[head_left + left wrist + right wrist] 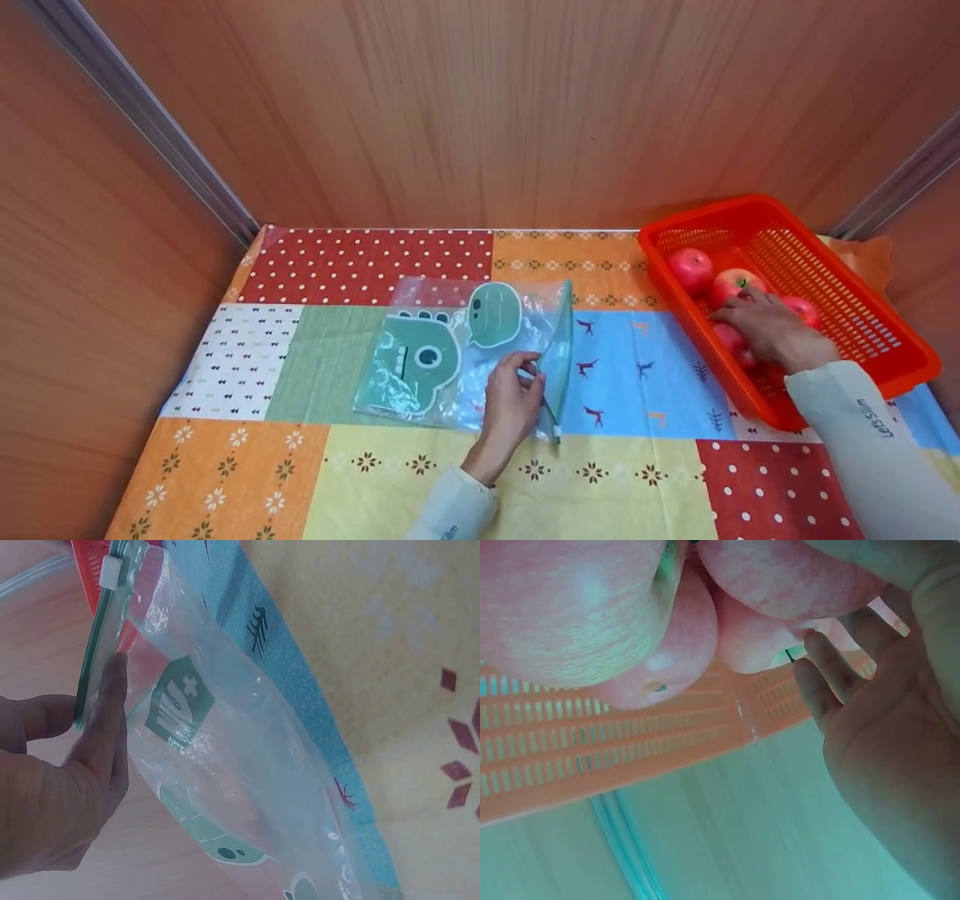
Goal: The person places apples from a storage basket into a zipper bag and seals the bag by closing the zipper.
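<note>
A clear zip bag (491,390) with green cartoon prints lies flat, its green slider strip (568,330) to the right. My left hand (512,397) pinches the bag's edge by that strip, between thumb and fingers, lifting the mouth a little. In the left wrist view, the white slider (111,572) sits beyond the fingertips. Over at the right, my right hand (769,330) is inside a red basket (847,300), among several red apples (691,270). Its loosely spread fingers (832,664) reach beside an apple (795,577), the thumb lying along that apple's top.
A patchwork-print cloth (375,480) covers the table. Wood-look panels (480,112) stand behind and on both sides. The basket's raised rim (697,345) lies between the bag and the apples. Something orange-brown (866,262) lies behind the basket.
</note>
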The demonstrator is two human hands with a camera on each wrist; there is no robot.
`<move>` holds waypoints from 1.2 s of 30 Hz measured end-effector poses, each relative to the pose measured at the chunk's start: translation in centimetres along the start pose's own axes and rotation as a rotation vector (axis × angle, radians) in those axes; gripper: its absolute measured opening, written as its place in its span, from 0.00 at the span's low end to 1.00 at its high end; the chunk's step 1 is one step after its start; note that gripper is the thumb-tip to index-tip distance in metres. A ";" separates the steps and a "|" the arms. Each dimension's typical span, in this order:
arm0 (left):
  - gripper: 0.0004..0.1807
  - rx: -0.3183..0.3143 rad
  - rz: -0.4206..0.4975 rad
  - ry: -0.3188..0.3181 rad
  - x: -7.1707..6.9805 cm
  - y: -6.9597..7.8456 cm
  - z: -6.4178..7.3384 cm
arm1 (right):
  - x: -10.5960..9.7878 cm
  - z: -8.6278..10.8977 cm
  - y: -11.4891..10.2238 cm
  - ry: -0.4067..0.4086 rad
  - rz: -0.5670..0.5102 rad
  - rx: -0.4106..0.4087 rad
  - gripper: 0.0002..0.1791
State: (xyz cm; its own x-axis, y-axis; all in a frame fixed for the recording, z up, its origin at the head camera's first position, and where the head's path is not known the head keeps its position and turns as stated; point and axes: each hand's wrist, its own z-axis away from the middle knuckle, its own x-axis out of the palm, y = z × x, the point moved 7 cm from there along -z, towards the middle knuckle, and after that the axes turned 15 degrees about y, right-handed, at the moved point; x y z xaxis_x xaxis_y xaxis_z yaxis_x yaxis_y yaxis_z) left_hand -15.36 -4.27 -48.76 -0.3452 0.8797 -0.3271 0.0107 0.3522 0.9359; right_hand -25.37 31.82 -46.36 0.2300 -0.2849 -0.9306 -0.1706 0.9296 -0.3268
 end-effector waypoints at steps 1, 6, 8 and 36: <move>0.12 0.004 0.004 0.003 0.0 0.0 0.0 | -0.1 -0.1 0.0 0.007 0.019 -0.011 0.45; 0.12 -0.004 0.012 0.004 0.0 0.0 0.0 | -0.4 -0.5 -0.2 0.049 0.085 -0.072 0.44; 0.12 -0.008 0.012 0.003 0.0 0.0 0.1 | -0.5 -0.5 -0.2 0.062 0.086 -0.084 0.43; 0.13 0.000 0.005 0.005 -0.1 0.0 0.2 | -3.5 1.6 -1.0 0.192 -0.026 -0.042 0.45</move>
State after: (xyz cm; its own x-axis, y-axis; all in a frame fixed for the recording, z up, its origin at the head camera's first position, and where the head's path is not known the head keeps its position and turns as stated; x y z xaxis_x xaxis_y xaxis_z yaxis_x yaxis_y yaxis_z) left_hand -15.17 -4.27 -48.79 -0.3495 0.8799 -0.3218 0.0125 0.3478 0.9375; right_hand -24.50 32.29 -42.47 0.0482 -0.3517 -0.9349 -0.2074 0.9120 -0.3538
